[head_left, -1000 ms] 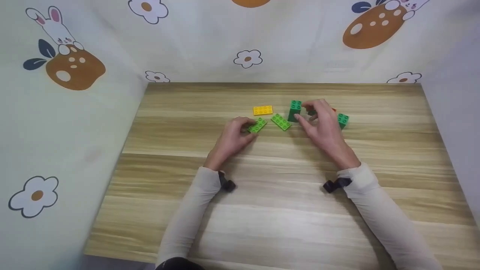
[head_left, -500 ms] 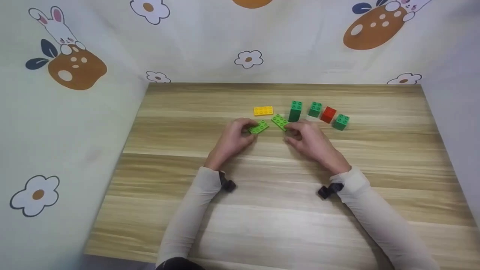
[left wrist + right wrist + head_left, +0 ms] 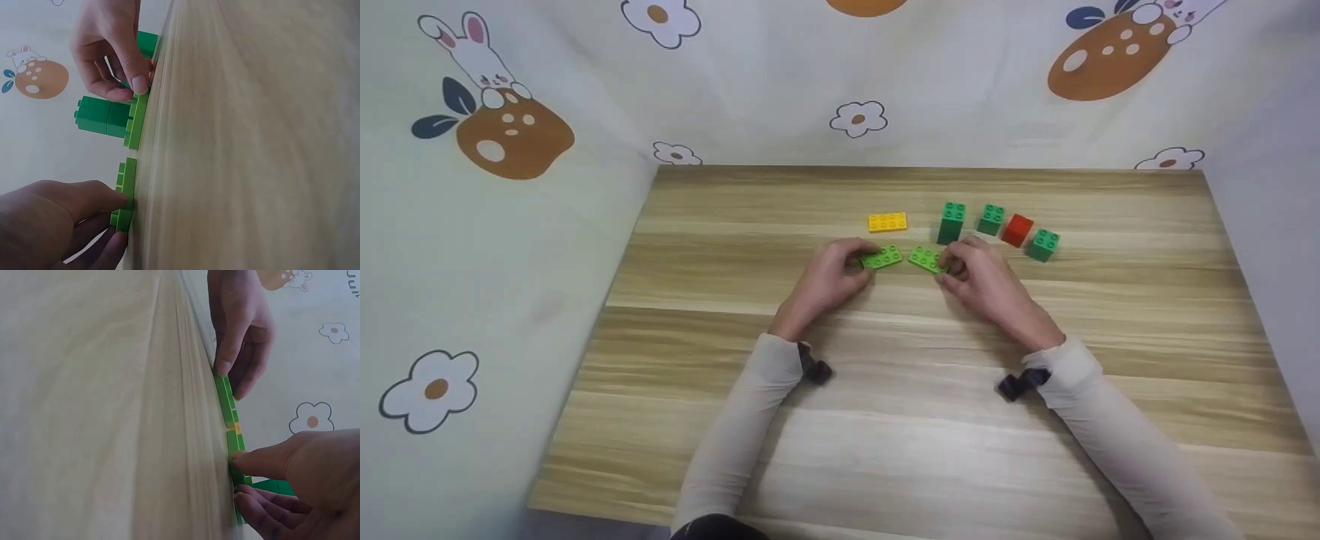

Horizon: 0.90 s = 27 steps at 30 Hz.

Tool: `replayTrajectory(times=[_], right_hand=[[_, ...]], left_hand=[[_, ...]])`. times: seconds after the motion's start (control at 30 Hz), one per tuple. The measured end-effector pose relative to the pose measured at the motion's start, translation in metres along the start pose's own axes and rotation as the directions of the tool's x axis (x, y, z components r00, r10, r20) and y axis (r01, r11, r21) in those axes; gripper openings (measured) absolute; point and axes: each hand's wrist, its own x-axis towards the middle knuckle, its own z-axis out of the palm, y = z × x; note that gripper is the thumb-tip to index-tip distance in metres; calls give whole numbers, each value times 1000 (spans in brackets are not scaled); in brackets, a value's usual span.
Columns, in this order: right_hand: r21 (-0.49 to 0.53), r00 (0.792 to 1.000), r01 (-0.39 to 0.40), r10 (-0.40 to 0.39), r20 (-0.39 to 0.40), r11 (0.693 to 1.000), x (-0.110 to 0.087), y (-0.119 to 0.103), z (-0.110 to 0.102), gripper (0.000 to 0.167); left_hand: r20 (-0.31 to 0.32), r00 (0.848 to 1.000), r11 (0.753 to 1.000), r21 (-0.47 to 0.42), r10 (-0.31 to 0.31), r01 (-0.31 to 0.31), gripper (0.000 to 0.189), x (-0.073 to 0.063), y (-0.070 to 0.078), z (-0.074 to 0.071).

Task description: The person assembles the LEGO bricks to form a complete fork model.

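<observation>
Lime studded plate 1 (image 3: 884,257): left hand (image 3: 834,274) pinches 9-o'clock end. Lime studded plate 2 (image 3: 924,257): right hand (image 3: 988,279) pinches 3-o'clock end. Presumably light, rigid plastic; hold by sidewalls.

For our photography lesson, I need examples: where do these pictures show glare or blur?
Head view: pale glare on the wood-grain tabletop, lower middle; left wrist view: tabletop grain blurred at right, the two flat lime-green plastic bricks crisper; right wrist view: tabletop blurred at left.
</observation>
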Motion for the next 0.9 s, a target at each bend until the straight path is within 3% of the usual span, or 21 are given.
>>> replayTrajectory(times=[0.3,0.53,0.9], right_hand=[[46,999,22,-23,23,999,-11,4,-6,19],[79,998,-11,6,62,997,-23,9,-12,28],[84,997,7,-13,74,996,-30,13,-12,40]], left_hand=[[60,997,998,-35,56,-54,42,-1,3,3],[128,987,995,-29,100,-97,44,-2,8,8],[150,979,990,-24,138,-136,40,-5,10,12]])
